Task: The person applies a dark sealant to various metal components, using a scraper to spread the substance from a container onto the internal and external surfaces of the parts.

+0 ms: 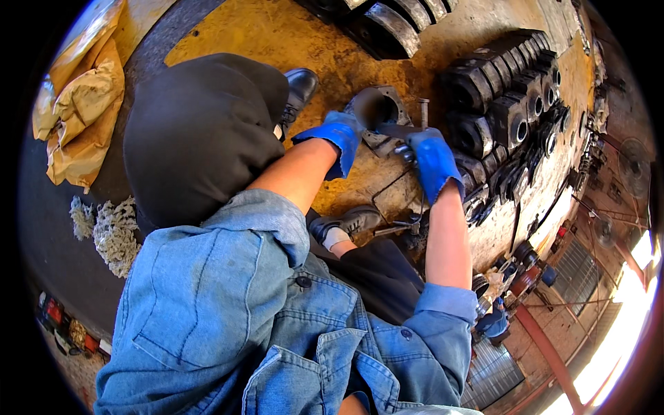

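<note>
Yellow-stained floor (249,34) carries dark metal blocks (508,114) and, left of them, a round part (394,102). Gloved left hand (340,136) curls at its left side; grip cannot be told. Right hand (433,158) closes around a dark bar (398,130).

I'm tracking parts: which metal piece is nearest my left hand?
The round-holed piece, right beside your left hand; the dark blocks stand farther right, the curved pieces farther ahead.

Bare forearms (449,242) extended; left grip (339,142) blue-gloved, right grip (433,160) curled.
</note>
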Demonstrator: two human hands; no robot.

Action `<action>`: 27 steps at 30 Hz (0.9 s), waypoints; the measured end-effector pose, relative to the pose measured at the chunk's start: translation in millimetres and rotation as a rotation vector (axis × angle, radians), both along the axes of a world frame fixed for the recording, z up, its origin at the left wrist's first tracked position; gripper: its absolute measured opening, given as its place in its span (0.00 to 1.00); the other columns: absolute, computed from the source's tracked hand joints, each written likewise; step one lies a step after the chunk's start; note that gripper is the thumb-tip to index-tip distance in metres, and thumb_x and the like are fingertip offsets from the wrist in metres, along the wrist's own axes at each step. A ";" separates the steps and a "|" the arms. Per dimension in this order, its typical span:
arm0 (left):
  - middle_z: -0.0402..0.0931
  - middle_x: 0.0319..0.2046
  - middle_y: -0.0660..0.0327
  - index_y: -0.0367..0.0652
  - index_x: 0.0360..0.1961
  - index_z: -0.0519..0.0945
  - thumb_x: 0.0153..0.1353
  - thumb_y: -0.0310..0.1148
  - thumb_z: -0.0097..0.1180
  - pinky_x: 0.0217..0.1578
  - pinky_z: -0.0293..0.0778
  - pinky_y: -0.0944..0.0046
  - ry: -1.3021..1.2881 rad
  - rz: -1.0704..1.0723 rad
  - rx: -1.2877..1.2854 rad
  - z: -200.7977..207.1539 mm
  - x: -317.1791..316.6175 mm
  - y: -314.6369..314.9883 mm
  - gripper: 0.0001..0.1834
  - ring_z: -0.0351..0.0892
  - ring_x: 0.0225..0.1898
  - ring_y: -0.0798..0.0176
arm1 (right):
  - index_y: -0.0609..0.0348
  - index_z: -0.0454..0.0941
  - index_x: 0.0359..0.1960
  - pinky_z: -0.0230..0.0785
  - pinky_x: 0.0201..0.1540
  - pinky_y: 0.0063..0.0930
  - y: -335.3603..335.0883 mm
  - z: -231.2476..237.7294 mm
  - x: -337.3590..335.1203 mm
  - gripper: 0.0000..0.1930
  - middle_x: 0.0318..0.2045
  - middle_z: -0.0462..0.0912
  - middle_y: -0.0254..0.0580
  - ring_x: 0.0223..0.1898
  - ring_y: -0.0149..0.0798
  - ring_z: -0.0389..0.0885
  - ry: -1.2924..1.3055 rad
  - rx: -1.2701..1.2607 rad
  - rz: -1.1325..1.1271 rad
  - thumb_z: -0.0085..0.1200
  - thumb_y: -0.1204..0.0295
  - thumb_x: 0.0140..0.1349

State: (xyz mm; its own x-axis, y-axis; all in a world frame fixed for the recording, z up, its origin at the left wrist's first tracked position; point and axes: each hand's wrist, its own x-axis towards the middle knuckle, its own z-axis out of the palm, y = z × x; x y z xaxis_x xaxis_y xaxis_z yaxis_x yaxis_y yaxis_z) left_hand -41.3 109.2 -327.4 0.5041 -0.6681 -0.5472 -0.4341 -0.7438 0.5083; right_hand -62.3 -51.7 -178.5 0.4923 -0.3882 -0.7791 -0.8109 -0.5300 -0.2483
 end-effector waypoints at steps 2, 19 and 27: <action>0.83 0.47 0.54 0.47 0.46 0.84 0.60 0.28 0.56 0.45 0.79 0.53 0.012 -0.004 -0.013 11.4 2.4 6.3 0.14 0.82 0.50 0.51 | 0.58 0.86 0.40 0.61 0.23 0.24 15.9 28.9 6.7 0.15 0.23 0.84 0.34 0.21 0.26 0.74 0.011 0.062 -0.177 0.47 0.67 0.64; 0.84 0.44 0.57 0.50 0.46 0.84 0.59 0.31 0.57 0.41 0.79 0.53 -0.011 -0.043 0.010 16.0 6.0 -7.9 0.14 0.83 0.48 0.52 | 0.58 0.83 0.42 0.75 0.35 0.37 -75.7 -63.0 -11.4 0.12 0.31 0.86 0.49 0.31 0.46 0.84 -0.111 -0.169 0.150 0.53 0.65 0.63; 0.84 0.44 0.57 0.51 0.46 0.84 0.58 0.30 0.58 0.40 0.79 0.53 -0.015 -0.047 0.003 18.9 16.2 -22.4 0.14 0.83 0.47 0.52 | 0.50 0.83 0.45 0.74 0.48 0.48 -70.1 -63.2 -19.4 0.15 0.40 0.83 0.58 0.45 0.60 0.81 -0.137 -0.383 0.442 0.52 0.59 0.62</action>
State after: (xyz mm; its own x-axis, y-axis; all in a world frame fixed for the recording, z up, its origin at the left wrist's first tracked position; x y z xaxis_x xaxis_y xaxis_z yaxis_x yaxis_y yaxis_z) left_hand -25.1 86.9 -308.5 0.4802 -0.6897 -0.5419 -0.4764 -0.7239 0.4990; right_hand -81.6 -121.8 -241.7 0.7571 -0.3646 -0.5421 -0.4673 -0.8821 -0.0593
